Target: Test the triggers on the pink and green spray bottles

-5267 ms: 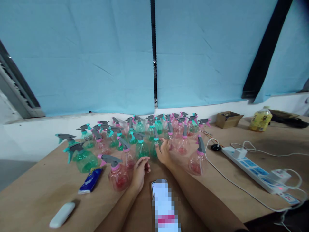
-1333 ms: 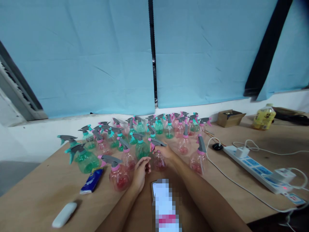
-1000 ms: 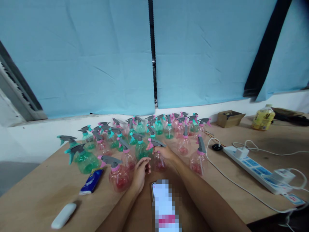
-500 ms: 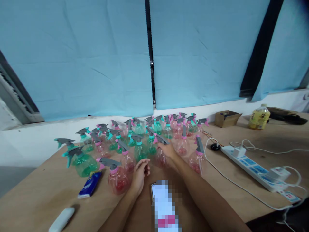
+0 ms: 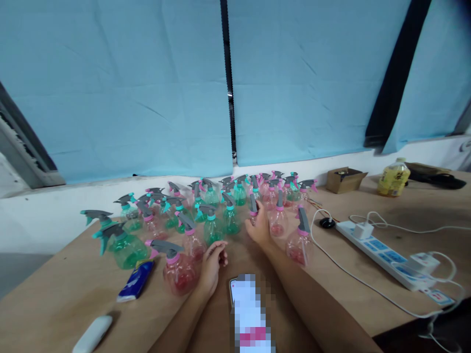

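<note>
Many small spray bottles, pink and green with grey triggers, stand in a cluster [image 5: 206,206] on the wooden table [image 5: 66,294]. My right hand [image 5: 260,228] reaches into the cluster and grips a pink spray bottle [image 5: 253,206] by its neck, holding it upright among the others. My left hand [image 5: 212,264] rests on the table with its fingers curled loosely, next to a pink bottle [image 5: 175,264] that it may touch; nothing shows inside it.
A phone [image 5: 249,314] lies between my forearms. A blue packet [image 5: 134,287] and a white oblong object [image 5: 91,333] lie at the left front. At right are a power strip [image 5: 386,255] with cables, a small cardboard box [image 5: 345,179] and a yellow drink bottle [image 5: 393,178].
My right hand has carried the pink bottle away from me, from near my left hand to deeper in the cluster. The left hand has stayed put. The camera shifted slightly.
</note>
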A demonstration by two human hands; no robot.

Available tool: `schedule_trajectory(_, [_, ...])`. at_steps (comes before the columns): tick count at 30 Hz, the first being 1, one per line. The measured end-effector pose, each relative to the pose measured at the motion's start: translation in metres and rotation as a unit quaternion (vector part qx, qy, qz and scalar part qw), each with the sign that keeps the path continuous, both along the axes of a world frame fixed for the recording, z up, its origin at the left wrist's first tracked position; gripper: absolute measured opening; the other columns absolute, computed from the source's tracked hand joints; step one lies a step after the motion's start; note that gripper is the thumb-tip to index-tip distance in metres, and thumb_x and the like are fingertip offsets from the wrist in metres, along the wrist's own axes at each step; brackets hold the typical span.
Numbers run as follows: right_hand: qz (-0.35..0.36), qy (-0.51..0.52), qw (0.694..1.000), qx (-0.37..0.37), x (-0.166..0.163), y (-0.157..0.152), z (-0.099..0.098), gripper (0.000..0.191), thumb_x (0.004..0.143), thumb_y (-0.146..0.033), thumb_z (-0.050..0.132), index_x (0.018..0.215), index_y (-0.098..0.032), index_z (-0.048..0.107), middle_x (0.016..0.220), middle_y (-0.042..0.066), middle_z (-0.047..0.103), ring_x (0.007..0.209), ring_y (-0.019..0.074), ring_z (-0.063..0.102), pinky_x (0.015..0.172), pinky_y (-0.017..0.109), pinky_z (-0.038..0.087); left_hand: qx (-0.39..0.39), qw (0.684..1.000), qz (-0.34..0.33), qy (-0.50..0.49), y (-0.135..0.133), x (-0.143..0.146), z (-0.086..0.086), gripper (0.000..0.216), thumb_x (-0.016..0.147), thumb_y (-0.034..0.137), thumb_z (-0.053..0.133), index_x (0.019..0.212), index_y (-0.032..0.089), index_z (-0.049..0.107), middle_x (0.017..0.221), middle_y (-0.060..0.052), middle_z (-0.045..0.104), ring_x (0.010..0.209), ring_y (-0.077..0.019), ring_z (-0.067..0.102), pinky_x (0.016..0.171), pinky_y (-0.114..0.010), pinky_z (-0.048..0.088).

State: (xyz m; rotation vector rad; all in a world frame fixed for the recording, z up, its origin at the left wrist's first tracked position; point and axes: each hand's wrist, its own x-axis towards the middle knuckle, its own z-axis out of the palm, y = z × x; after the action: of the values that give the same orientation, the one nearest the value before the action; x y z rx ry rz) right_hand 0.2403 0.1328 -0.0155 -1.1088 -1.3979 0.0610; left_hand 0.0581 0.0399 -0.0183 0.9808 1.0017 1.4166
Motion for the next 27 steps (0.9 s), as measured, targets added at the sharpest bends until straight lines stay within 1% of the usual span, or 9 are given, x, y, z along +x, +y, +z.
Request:
schedule_trajectory(2, [-0.022,-0.021,0.999,0.012,0.0,0.005,-0.005,0.07,0.073,-0.02,0.056,0.141,-0.015,0.039,0.121,0.016,0.052,0.114,0.0313,0.051,0.1,0.049,0.041,0.001,1.0,0.0,0.0,0.0,0.0,-0.001,0.027,0.07,0.04,0.074,0.082,0.017,0.068,0.057,0.005,0.055,0.049,-0.0084,0.049,0.047,-0.019,0.035])
schedule_trajectory(4, [-0.032,-0.032,0.999,0.013,0.0,0.01,-0.01,0.067,0.078,-0.023,0.055,0.142,-0.014,0.039,0.124,0.017,0.05,0.119,0.0327,0.049,0.102,0.052,0.04,0.004,1.0,0.0,0.004,0.001,0.0,-0.001,0.027,0.07,0.041,0.074,0.083,0.017,0.068,0.057,0.005,0.055,0.049,-0.0084,0.048,0.046,-0.019,0.035])
schedule_trajectory(8, [0.003,-0.015,1.0,0.027,0.002,0.019,-0.017,0.061,0.09,-0.026,0.049,0.147,-0.016,0.032,0.133,0.018,0.051,0.125,0.0296,0.049,0.106,0.051,0.039,0.002,1.0,-0.001,0.007,0.0,-0.001,-0.001,0.029,0.069,0.042,0.074,0.083,0.017,0.068,0.058,0.005,0.056,0.05,-0.0086,0.049,0.047,-0.019,0.036])
schedule_trajectory(11, [0.036,0.014,0.999,0.023,0.003,0.023,-0.021,0.061,0.092,-0.027,0.048,0.15,-0.016,0.028,0.139,0.018,0.051,0.128,0.0267,0.05,0.108,0.047,0.04,0.0,1.0,-0.002,0.008,-0.001,0.0,0.001,0.028,0.07,0.041,0.074,0.083,0.017,0.067,0.058,0.005,0.055,0.05,-0.0083,0.049,0.048,-0.019,0.035])
schedule_trajectory(14, [0.049,0.018,0.999,0.007,0.002,0.023,-0.023,0.063,0.092,-0.027,0.048,0.15,-0.015,0.027,0.142,0.018,0.049,0.134,0.0269,0.046,0.111,0.048,0.038,-0.004,1.0,0.001,0.012,-0.002,0.001,0.003,0.028,0.07,0.042,0.073,0.083,0.017,0.067,0.057,0.006,0.055,0.048,-0.0083,0.049,0.048,-0.019,0.034])
schedule_trajectory(19, [0.025,0.011,0.999,0.022,0.002,0.016,-0.022,0.067,0.087,-0.023,0.051,0.148,-0.014,0.027,0.147,0.018,0.042,0.14,0.0295,0.037,0.116,0.051,0.031,-0.004,1.0,0.003,0.008,-0.002,0.002,0.003,0.029,0.069,0.042,0.074,0.082,0.017,0.067,0.057,0.005,0.056,0.048,-0.0086,0.049,0.047,-0.019,0.034])
schedule_trajectory(22, [0.017,0.008,0.999,0.042,0.003,0.007,-0.018,0.071,0.083,-0.017,0.051,0.149,-0.014,0.025,0.15,0.019,0.038,0.143,0.0289,0.033,0.117,0.052,0.029,0.001,1.0,0.005,0.009,-0.003,0.002,0.003,0.029,0.068,0.042,0.074,0.081,0.017,0.067,0.057,0.005,0.056,0.048,-0.009,0.049,0.047,-0.02,0.034])
schedule_trajectory(25, [0.012,-0.02,0.998,0.056,0.006,-0.006,-0.012,0.073,0.08,-0.014,0.051,0.149,-0.015,0.026,0.152,0.019,0.035,0.144,0.03,0.03,0.116,0.056,0.028,0.004,1.0,0.007,0.014,-0.003,0.002,0.004,0.029,0.068,0.043,0.074,0.081,0.017,0.068,0.057,0.005,0.056,0.048,-0.0091,0.049,0.047,-0.02,0.035])
schedule_trajectory(27, [-0.003,-0.043,0.997,0.068,0.01,-0.016,-0.007,0.073,0.079,-0.013,0.051,0.148,-0.016,0.027,0.153,0.019,0.033,0.144,0.0313,0.029,0.115,0.058,0.028,0.005,1.0,0.007,0.017,-0.004,0.001,0.004,0.029,0.069,0.043,0.074,0.082,0.017,0.068,0.057,0.005,0.056,0.047,-0.0089,0.049,0.047,-0.02,0.034])
